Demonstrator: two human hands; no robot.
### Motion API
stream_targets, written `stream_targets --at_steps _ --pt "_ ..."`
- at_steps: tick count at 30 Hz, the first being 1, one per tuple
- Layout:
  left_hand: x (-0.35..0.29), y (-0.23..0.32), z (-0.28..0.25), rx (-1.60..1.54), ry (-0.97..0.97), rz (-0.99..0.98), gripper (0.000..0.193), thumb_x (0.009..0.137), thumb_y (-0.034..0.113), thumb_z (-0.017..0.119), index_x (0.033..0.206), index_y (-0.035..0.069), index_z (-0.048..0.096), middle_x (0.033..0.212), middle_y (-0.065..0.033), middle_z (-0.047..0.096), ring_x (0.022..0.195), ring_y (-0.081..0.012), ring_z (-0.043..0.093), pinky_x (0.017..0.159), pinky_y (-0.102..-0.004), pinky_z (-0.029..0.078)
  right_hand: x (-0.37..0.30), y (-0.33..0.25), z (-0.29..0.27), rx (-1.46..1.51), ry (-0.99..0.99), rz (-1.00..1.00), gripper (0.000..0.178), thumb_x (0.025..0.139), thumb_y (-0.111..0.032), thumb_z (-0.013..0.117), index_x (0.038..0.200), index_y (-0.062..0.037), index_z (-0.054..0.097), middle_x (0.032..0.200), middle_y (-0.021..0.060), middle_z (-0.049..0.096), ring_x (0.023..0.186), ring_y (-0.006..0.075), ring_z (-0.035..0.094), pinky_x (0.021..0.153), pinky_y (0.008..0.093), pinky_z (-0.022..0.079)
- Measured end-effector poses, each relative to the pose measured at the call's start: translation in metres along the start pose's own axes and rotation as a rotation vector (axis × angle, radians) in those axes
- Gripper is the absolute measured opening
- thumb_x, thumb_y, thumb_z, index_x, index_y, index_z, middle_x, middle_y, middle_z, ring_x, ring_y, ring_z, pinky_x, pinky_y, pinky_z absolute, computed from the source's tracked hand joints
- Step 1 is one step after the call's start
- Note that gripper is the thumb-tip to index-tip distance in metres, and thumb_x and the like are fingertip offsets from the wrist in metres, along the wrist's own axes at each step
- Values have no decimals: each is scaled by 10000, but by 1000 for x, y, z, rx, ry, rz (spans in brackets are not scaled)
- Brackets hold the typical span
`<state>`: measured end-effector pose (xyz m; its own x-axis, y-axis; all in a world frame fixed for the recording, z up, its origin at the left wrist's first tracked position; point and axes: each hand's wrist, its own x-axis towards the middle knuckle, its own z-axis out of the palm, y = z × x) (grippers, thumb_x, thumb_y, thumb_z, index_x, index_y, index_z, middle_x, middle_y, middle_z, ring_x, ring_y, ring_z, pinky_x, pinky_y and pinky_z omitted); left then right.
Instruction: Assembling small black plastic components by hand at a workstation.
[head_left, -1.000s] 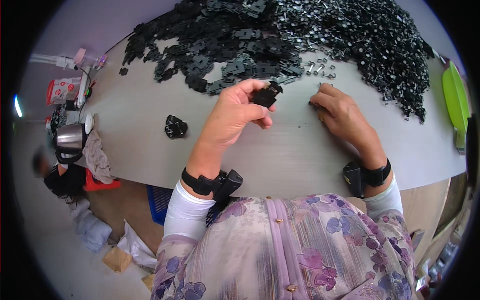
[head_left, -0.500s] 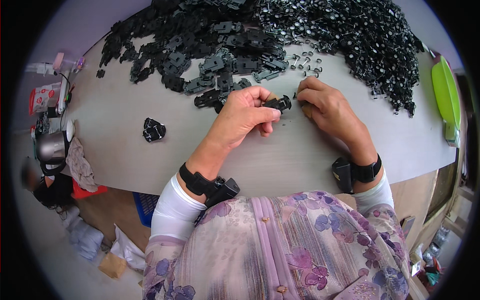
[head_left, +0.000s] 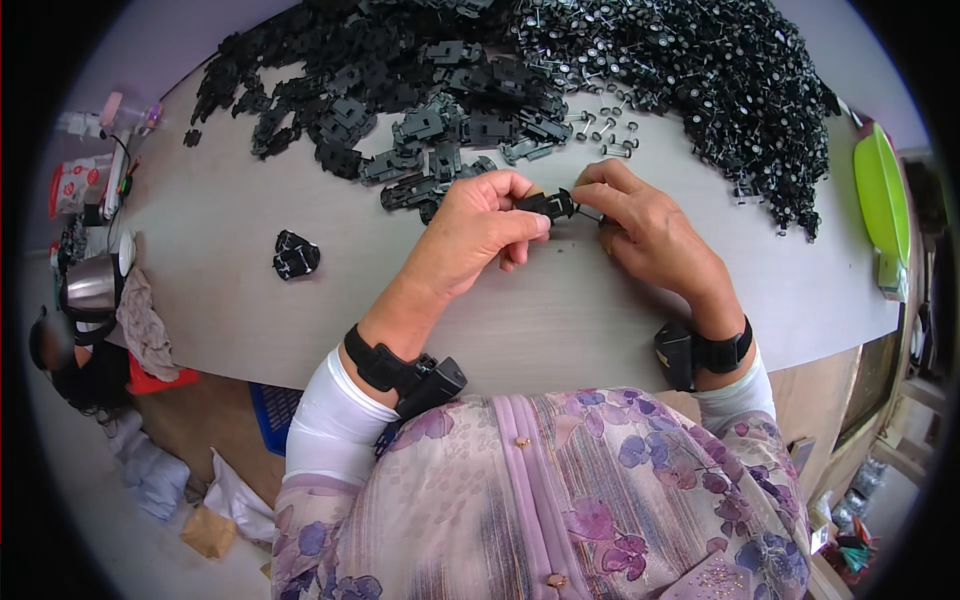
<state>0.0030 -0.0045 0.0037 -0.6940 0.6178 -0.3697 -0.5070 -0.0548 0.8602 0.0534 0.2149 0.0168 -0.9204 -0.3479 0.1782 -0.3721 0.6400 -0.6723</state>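
Pinched between thumb and fingers of my left hand is a small black toy car chassis, held above the table. Close by on its right, my right hand grips a wheel axle by one end. The thin metal rod points at the end of the chassis; whether the two touch I cannot tell. Part of the chassis is hidden by my left fingers. Beyond my hands lie a heap of dark chassis pieces and several loose wheel axles.
A large pile of wheel axles covers the far right. On the left sits a dark part with white bits. A green basin stands at the right edge; a metal kettle and a cloth are at the left edge.
My right hand has come closer to the chassis, and the axle rod now shows between the two hands. My left hand keeps its pinch. The whole view has shifted slightly.
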Motion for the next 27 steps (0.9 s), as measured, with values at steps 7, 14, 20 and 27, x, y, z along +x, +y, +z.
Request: stream_targets --at_steps 7,14,20,27 --pt "0 1 0 -20 6 -10 169 809 91 676 937 2 609 750 -57 651 513 -52 542 430 -195 407 -3 3 0 -63 -82 21 312 671 80 621 972 -2 606 965 138 574 744 312 606 641 374 482" --pt "-1 0 0 16 4 7 147 811 96 676 907 2 616 749 -62 656 505 -55 547 425 -194 410 0 -2 4 13 -8 -28 283 669 58 666 939 -5 609 965 92 583 759 253 608 644 342 494" --pt "-1 1 -1 -13 -8 -15 147 805 78 695 899 -5 619 725 -53 644 503 -72 573 411 -199 416 1 -7 5 101 153 -64 282 661 56 682 925 -10 611 962 105 595 816 306 598 696 374 491" --pt "-3 -1 -3 -199 -75 -63 123 848 87 687 918 6 628 754 -23 618 506 -74 560 426 -200 400 5 -16 22 63 238 -249 278 618 63 728 845 -37 603 944 91 593 834 269 590 687 345 497"
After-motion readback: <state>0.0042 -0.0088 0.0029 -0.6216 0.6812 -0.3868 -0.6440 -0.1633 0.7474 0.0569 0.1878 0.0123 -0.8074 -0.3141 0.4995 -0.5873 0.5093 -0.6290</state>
